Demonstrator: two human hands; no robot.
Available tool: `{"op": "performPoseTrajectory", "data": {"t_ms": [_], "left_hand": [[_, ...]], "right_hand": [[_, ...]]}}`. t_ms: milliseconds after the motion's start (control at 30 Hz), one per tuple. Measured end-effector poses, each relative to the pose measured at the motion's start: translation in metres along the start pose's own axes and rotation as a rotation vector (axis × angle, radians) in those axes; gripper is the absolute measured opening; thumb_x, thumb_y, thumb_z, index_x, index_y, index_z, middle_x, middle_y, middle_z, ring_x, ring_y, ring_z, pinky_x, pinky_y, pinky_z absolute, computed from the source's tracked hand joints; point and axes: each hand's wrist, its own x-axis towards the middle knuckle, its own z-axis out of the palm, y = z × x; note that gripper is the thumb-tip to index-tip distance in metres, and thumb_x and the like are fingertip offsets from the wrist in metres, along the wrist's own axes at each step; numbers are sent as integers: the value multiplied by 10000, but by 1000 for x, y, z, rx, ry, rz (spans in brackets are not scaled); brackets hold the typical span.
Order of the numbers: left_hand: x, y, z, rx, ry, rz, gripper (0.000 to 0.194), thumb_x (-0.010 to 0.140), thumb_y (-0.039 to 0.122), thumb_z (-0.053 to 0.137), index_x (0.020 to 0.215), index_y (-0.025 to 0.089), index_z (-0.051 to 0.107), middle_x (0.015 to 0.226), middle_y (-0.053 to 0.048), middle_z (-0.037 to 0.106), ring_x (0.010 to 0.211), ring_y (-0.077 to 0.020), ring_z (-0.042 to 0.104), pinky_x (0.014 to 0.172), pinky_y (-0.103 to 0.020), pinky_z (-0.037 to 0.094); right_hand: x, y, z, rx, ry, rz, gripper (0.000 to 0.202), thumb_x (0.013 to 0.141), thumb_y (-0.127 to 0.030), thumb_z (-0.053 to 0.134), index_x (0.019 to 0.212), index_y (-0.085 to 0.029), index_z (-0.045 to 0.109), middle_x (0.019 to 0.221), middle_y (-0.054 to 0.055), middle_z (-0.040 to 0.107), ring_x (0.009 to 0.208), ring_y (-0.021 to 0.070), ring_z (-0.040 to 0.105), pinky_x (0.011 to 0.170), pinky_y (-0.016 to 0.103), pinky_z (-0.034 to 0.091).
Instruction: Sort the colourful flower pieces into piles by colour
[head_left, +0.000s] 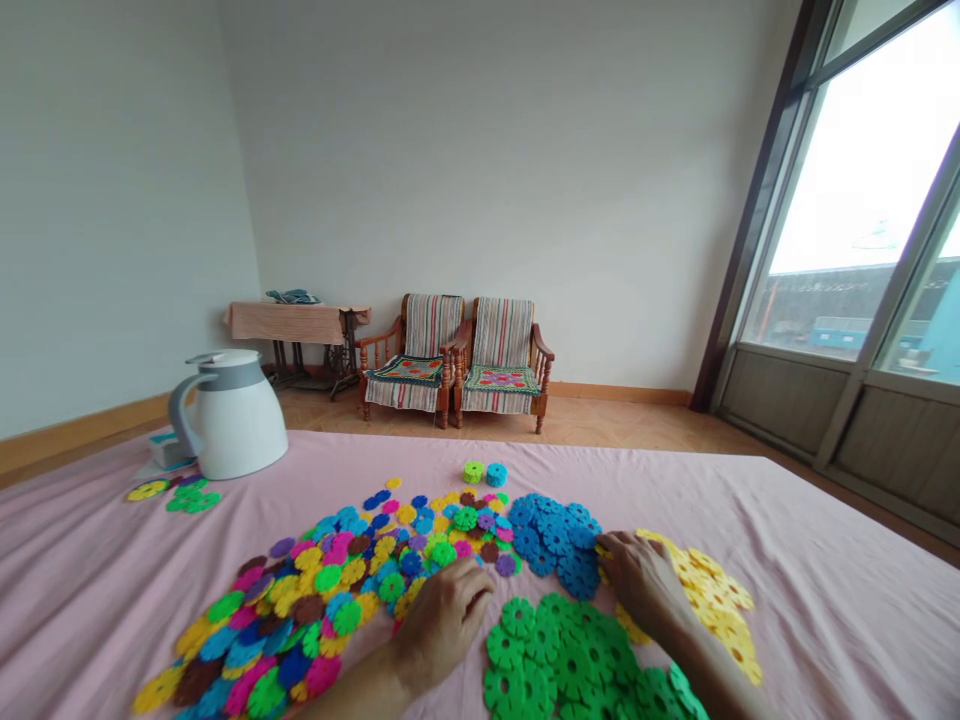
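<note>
Fingers of the right hand (646,582) are lying bent where the blue discs (556,530) are meeting the yellow discs (712,605); I cannot tell whether they are pinching a piece. The left hand (444,615) is resting half-curled against the edge of the mixed heap (307,610), its fingers close together, and the view is hiding whether anything is sitting inside. Green discs (574,655) are spreading between the 2 forearms. Farther out, a lime stack (472,472) and a light-blue stack (496,475) are standing side by side. All of this is lying on a pink cloth (840,560), where a jug (244,420) is standing at the far left with loose discs (193,497) in front of it. Beyond, 2 armchairs (433,325) and a side table (349,340) are standing near a pale wall (600,180), and glazed panels (847,240) are letting in daylight at the right.

The mixed heap's long axis is slanting from near left to far middle; the yellow discs are trailing from the right hand toward near right. Most discs are lying flat, and the jug's handle is pointing left.

The round, plastic-looking discs are showing notched rims and central holes. The cloth is creasing softly, the jug is looking smooth, and striped covers are draping the armchairs' turned wood.
</note>
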Motion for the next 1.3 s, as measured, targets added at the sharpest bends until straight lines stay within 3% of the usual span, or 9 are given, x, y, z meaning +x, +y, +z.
{"op": "performPoseTrajectory", "data": {"t_ms": [267, 367, 467, 633, 800, 933, 1000, 1133, 1300], "left_hand": [[0, 2, -2, -11, -14, -6, 178, 810, 105, 445, 778, 192, 598, 781, -30, 600, 758, -149, 566, 681, -236, 443], [0, 2, -1, -18, -19, -10, 176, 816, 109, 443, 773, 191, 593, 789, -33, 601, 762, -151, 565, 686, -239, 442], [0, 2, -2, -14, -29, -20, 177, 818, 105, 442, 775, 187, 593, 795, -36, 600, 767, -152, 565, 691, -241, 440], [0, 3, -3, -9, -44, -18, 176, 825, 108, 445, 778, 187, 595, 798, -32, 589, 767, -145, 557, 697, -239, 436], [0, 3, -3, -7, -46, -2, 181, 816, 93, 448, 781, 182, 602, 793, -30, 581, 766, -140, 552, 691, -234, 434], [0, 3, -4, -18, -39, 9, 180, 804, 88, 463, 778, 187, 610, 787, -24, 581, 762, -138, 549, 687, -231, 434], [1, 4, -4, -21, -39, 9, 182, 798, 83, 467, 782, 189, 614, 788, -22, 582, 761, -137, 549, 685, -230, 434], [1, 4, -3, -32, -40, 6, 191, 808, 86, 457, 775, 185, 617, 802, -28, 581, 775, -138, 550, 684, -229, 434], [1, 5, -4, -30, -50, -7, 196, 810, 91, 461, 780, 191, 626, 797, -26, 576, 766, -138, 547, 689, -230, 435]], "right_hand": [[-5, 27, -3, -36, 187, 273, 435, 881, -275, 198, 1084, -176, 571, 875, 104, 695, 780, 230, 639, 675, 318, 421], [-7, 38, -7, -70, 277, 366, 453, 868, -278, 216, 1181, -127, 508, 980, 155, 664, 834, 264, 624, 684, 353, 421], [-6, 38, -11, -87, 291, 290, 411, 839, -267, 291, 1150, -155, 537, 1114, 133, 614, 961, 260, 577, 781, 378, 394], [4, 22, -7, -58, 78, 126, 277, 772, -324, 458, 977, -260, 634, 972, 47, 677, 971, 249, 562, 806, 393, 348], [19, 16, 1, -37, 24, 138, 254, 751, -387, 501, 873, -222, 652, 847, 72, 690, 874, 252, 599, 765, 389, 354], [29, 15, 12, 10, 22, 137, 191, 749, -274, 479, 788, -191, 647, 814, 91, 688, 815, 226, 618, 727, 340, 387], [31, 15, 18, 56, 25, 104, 221, 747, -223, 458, 868, -187, 639, 844, 78, 687, 814, 193, 622, 717, 294, 409], [27, 19, 24, 136, 50, 66, 339, 765, -202, 399, 1056, -191, 572, 962, 46, 671, 851, 150, 618, 748, 265, 436], [3, 20, 11, 137, 34, 36, 209, 720, -342, 491, 821, -225, 631, 893, 41, 671, 892, 218, 598, 824, 355, 402]]}}
